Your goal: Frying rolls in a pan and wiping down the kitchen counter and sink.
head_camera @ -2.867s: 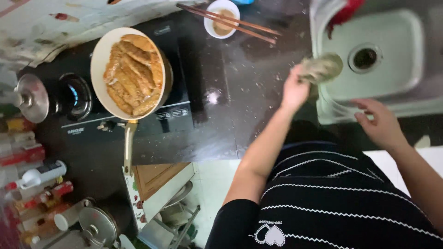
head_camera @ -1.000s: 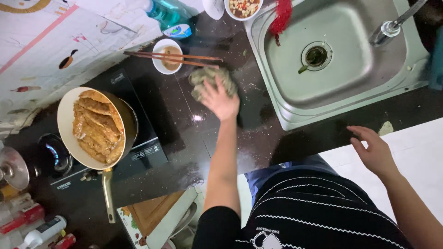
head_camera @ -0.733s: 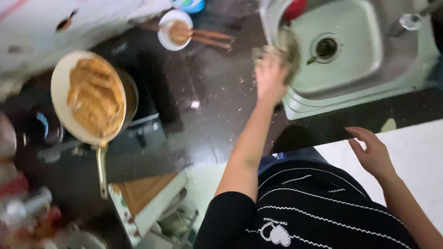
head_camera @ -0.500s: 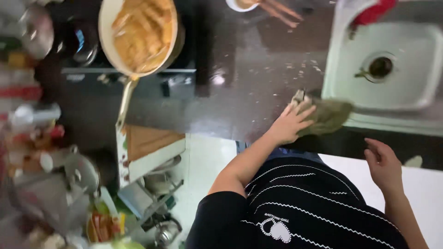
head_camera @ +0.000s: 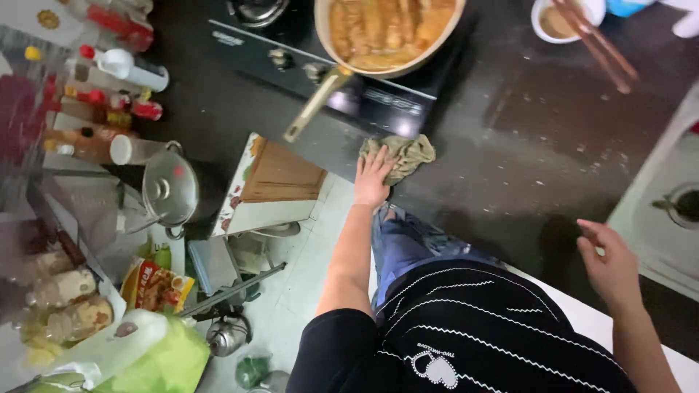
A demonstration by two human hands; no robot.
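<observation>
A: Item one, your left hand (head_camera: 373,177); fingers spread flat, palm pressing the olive-grey cloth (head_camera: 402,153) onto the dark tabletop (head_camera: 553,138); nothing clamped, only held down.

B: And the cloth's place?

A: At the near edge of the tabletop, just in front of the black cooktop (head_camera: 364,87), right of the pan's gold handle (head_camera: 314,103); keep your palm over the bunched middle so it wipes rather than rolls, I judge; press evenly, short strokes.

B: Item two?

A: Your right hand (head_camera: 610,263); open, fingers loosely curled, holding nothing, over the front edge of the tabletop beside the sink (head_camera: 666,211).

B: Edges to mind?

A: The handle juts out over the tabletop's edge close to your left wrist; a sweep leftward could knock it, and the frying pan (head_camera: 386,33) is full of golden-brown food; the tabletop ends just beneath your palm, so the cloth could slip off.

B: Open room?

A: Rightward, the wet speckled stretch toward the sink lies bare; the small bowl with chopsticks (head_camera: 582,29) sits well apart at the back.
</observation>
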